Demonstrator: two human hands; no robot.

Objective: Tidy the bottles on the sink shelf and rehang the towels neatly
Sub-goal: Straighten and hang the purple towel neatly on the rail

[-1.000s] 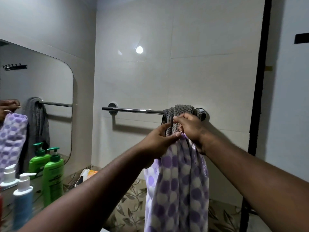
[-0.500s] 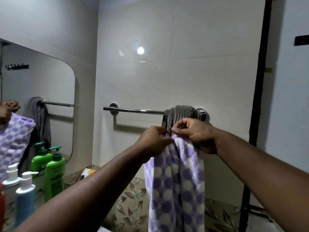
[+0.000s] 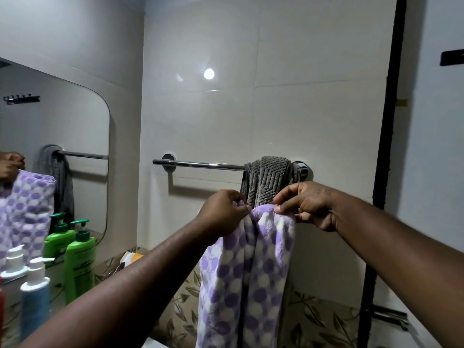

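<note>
A purple-and-white spotted towel [image 3: 246,280] hangs down in front of me, held by its top edge. My left hand [image 3: 223,212] pinches the left part of that edge and my right hand [image 3: 308,204] pinches the right part, a short gap between them. Just behind and above, a grey ribbed towel [image 3: 268,179] is bunched at the right end of the chrome towel rail [image 3: 200,165]. On the shelf at the left stand a green pump bottle [image 3: 79,259] and a blue pump bottle [image 3: 35,295].
A mirror [image 3: 82,116] on the left wall reflects the towels, rail and bottles. A small white and orange item [image 3: 131,257] lies on the leaf-patterned counter [image 3: 185,307]. A black vertical frame [image 3: 386,146] runs down the right side.
Both hands have dropped a little below the rail with the spotted towel and moved apart along its top edge, uncovering more of the grey towel.
</note>
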